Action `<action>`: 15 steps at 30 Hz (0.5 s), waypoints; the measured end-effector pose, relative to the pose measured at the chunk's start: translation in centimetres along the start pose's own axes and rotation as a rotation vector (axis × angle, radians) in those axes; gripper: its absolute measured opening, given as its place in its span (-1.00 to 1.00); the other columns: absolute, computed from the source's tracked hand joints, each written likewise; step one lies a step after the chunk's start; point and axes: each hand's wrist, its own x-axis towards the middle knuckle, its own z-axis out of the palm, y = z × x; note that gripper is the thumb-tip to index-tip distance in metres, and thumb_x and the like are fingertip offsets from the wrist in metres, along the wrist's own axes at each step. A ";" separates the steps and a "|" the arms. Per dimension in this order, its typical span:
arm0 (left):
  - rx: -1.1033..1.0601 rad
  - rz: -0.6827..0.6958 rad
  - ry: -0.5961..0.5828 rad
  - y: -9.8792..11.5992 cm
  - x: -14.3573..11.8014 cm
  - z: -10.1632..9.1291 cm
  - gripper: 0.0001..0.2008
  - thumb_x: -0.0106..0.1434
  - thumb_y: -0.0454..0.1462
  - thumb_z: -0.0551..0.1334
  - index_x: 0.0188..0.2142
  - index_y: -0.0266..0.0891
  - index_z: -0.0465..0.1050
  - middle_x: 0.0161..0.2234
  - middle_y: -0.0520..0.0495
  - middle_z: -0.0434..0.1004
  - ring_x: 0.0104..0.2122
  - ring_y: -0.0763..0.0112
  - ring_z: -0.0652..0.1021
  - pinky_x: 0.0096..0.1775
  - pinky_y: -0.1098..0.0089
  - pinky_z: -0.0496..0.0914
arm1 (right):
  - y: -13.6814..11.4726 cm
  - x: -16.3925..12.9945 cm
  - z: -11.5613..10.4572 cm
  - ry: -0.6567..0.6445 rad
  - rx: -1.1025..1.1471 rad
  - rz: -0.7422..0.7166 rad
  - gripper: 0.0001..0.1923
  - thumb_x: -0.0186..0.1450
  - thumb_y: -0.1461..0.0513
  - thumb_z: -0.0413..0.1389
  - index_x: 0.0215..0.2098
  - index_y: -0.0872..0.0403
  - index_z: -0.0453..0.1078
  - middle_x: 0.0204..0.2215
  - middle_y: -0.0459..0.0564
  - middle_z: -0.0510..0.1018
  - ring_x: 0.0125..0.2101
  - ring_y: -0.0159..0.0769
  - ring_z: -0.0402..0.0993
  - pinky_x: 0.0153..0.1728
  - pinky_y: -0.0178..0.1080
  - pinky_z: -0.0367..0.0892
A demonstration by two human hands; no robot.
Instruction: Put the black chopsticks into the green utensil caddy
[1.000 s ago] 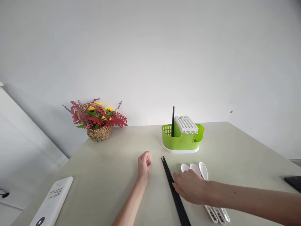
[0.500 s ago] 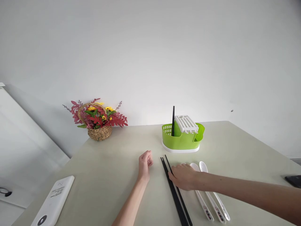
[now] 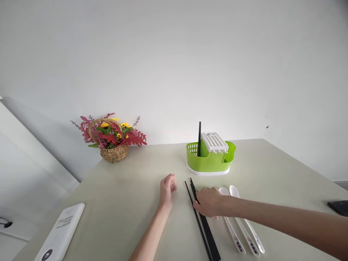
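Black chopsticks (image 3: 208, 232) lie lengthwise on the table, one apart on the left and several bunched on the right. My right hand (image 3: 209, 202) reaches over the bunch from the right, thumb and fingers closed around it; the fingertips are partly hidden. Curled into a loose fist with nothing visible in it, my left hand (image 3: 168, 190) rests left of the chopsticks. White spoons (image 3: 235, 235) lie under and beside my right forearm, handles toward me. Behind them stands a green utensil caddy (image 3: 208, 163) with a white slotted top (image 3: 214, 142) and black chopsticks (image 3: 199, 139) upright in its left compartment.
A wicker basket (image 3: 114, 153) of artificial flowers stands at the back left, near the wall. On the left front lies a white oblong device (image 3: 61, 232). A dark object, perhaps a phone (image 3: 338, 207), is at the right edge.
The chopsticks have regrouped: one now lies apart on the left, and the others are gathered on the right by my right hand. My left hand has stayed put.
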 end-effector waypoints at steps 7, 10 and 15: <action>-0.007 0.012 -0.002 -0.2 0.1 0.1 -0.55 0.14 -0.14 0.27 -0.60 -0.13 -0.04 -0.62 0.19 -0.08 -0.58 0.53 -0.01 -0.53 0.42 -0.04 | -0.5 0.9 -0.4 -0.091 0.016 -0.065 -0.62 0.37 0.19 -0.06 -0.42 0.12 0.55 -0.58 0.12 0.65 -0.33 -0.07 0.68 -0.22 -0.16 0.42; -0.012 0.014 -0.005 -0.3 0.1 0.1 -0.56 0.14 -0.14 0.27 -0.61 -0.13 -0.04 -0.62 0.19 -0.06 -0.58 0.53 0.00 -0.53 0.43 -0.02 | -0.9 1.5 -0.5 -0.056 0.034 -0.088 -0.63 0.38 0.19 -0.07 -0.35 0.13 0.56 -0.54 0.13 0.67 -0.22 -0.06 0.68 -0.13 -0.16 0.41; -0.017 0.010 0.011 -0.2 0.1 0.1 -0.55 0.12 -0.15 0.28 -0.61 -0.13 -0.04 -0.62 0.18 -0.06 -0.58 0.54 0.01 -0.54 0.44 -0.03 | -1.5 3.0 -0.5 -0.045 0.084 -0.101 -0.60 0.43 0.15 -0.09 -0.31 0.12 0.55 -0.52 0.10 0.69 -0.31 -0.14 0.68 -0.15 -0.20 0.40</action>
